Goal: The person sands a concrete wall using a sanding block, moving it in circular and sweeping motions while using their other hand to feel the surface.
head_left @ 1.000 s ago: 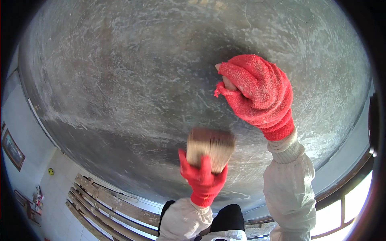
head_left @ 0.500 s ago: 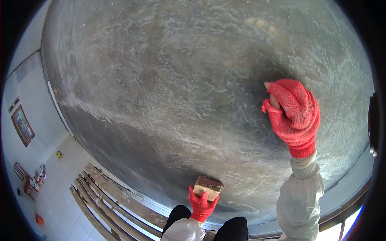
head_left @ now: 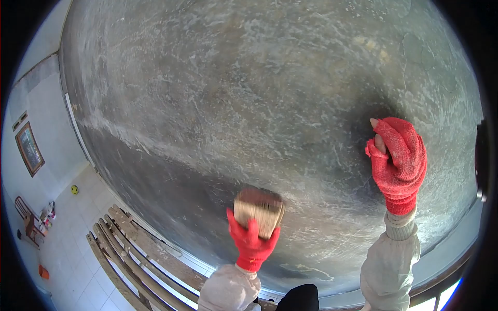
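My left hand [head_left: 251, 242], in a red knit glove, grips a block-shaped brush [head_left: 258, 212] against the lower part of a grey, streaked wall [head_left: 249, 103]. Motion blurs the brush; it looks light tan with a reddish-brown upper edge. Higher and to the right, my right hand [head_left: 398, 163] rests on the same wall in a matching red glove. Its fingers are curled, with bare tips poking out at the left side. Whatever lies under those fingers, if anything, is hidden from me.
Below left is a wooden slatted bench [head_left: 140, 254] close to the wall. On the tiled floor [head_left: 78, 249] beyond are a yellow ball [head_left: 74, 189], an orange container [head_left: 43, 271] and a wooden chair [head_left: 31, 225]. A framed window-like panel [head_left: 29, 149] is on the far left wall.
My left hand has moved up the wall with the brush. The view has shifted a little, and my right hand appears farther right and slightly lower, still curled against the wall.
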`<state>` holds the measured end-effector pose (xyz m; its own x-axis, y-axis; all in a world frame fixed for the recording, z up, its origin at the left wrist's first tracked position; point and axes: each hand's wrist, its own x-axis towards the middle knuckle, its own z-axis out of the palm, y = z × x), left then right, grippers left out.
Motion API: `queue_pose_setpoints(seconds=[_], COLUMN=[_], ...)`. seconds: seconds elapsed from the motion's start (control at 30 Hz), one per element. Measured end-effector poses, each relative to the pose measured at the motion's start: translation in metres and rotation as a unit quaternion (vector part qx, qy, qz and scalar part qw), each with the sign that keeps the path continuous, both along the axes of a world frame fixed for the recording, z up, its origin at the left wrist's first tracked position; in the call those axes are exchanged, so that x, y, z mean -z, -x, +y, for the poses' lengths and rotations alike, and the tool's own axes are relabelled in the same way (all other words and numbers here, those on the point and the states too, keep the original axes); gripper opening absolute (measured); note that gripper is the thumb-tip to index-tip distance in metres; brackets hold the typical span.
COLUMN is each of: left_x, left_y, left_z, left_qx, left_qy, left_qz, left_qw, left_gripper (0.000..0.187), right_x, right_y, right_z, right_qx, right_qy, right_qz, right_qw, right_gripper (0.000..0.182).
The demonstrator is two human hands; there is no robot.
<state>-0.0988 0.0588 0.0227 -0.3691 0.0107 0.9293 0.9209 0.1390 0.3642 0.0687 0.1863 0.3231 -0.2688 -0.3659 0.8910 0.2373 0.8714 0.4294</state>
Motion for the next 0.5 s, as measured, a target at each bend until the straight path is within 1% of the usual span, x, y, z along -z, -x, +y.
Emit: queue_pose_setpoints(seconds=[0.07, 0.1, 0.13, 0.17, 0.23, 0.27, 0.3, 0.33, 0.37, 0.4, 0.43, 0.47, 0.5], left_x=[0.074, 0.107, 0.128, 0.138, 0.131, 0.125, 0.089, 0.051, 0.001, -0.043, -0.094, -0.111, -0.111], left_y=[-0.006, -0.008, -0.012, -0.014, -0.009, -0.004, 0.0, 0.006, 0.019, 0.026, 0.043, 0.053, 0.058], left_z=[0.003, 0.003, 0.0, -0.004, -0.009, -0.005, 0.0, 0.004, -0.007, -0.013, -0.021, -0.023, -0.026], left_qx=[0.002, 0.0, -0.004, -0.006, -0.001, 0.022, 0.118, 0.211, 0.036, 0.003, -0.009, -0.017, -0.016], left_qy=[0.003, 0.013, 0.023, 0.017, 0.047, 0.02, -0.06, -0.136, -0.07, -0.061, -0.043, -0.047, -0.049], left_qz=[-0.016, -0.044, -0.072, -0.074, -0.094, -0.099, -0.194, -0.287, -0.057, -0.051, -0.04, -0.022, -0.021], left_qw=[1.0, 0.999, 0.997, 0.997, 0.994, 0.995, 0.972, 0.925, 0.995, 0.997, 0.998, 0.999, 0.998], left_gripper=[0.103, 0.106, 0.109, 0.109, 0.114, 0.113, 0.111, 0.108, 0.102, 0.098, 0.094, 0.093, 0.093], right_x=[0.0, 0.0, 0.001, 0.001, 0.0, -0.001, -0.002, 0.001, 0.002, 0.003, 0.005, 0.004, 0.004], right_y=[0.0, 0.0, 0.0, 0.001, 0.001, 0.001, 0.001, 0.0, -0.001, -0.004, -0.001, 0.0, 0.0], right_z=[-0.002, -0.003, -0.004, -0.003, -0.004, -0.005, -0.005, -0.006, -0.005, -0.002, -0.004, -0.004, -0.003], right_qx=[0.005, 0.007, 0.005, -0.003, -0.014, -0.006, 0.001, -0.005, -0.008, -0.003, 0.001, 0.029, 0.03], right_qy=[-0.003, -0.003, -0.007, 0.003, 0.005, -0.003, -0.01, 0.013, 0.014, 0.033, 0.054, 0.018, 0.016], right_qz=[-0.005, -0.004, -0.01, -0.011, -0.009, -0.011, -0.014, -0.02, -0.024, -0.024, -0.027, -0.018, -0.017], right_qw=[1.0, 1.0, 1.0, 1.0, 1.0, 1.0, 1.0, 1.0, 1.0, 0.999, 0.998, 0.999, 0.999], right_gripper=[0.036, 0.036, 0.036, 0.036, 0.036, 0.035, 0.035, 0.033, 0.033, 0.032, 0.03, 0.027, 0.027])
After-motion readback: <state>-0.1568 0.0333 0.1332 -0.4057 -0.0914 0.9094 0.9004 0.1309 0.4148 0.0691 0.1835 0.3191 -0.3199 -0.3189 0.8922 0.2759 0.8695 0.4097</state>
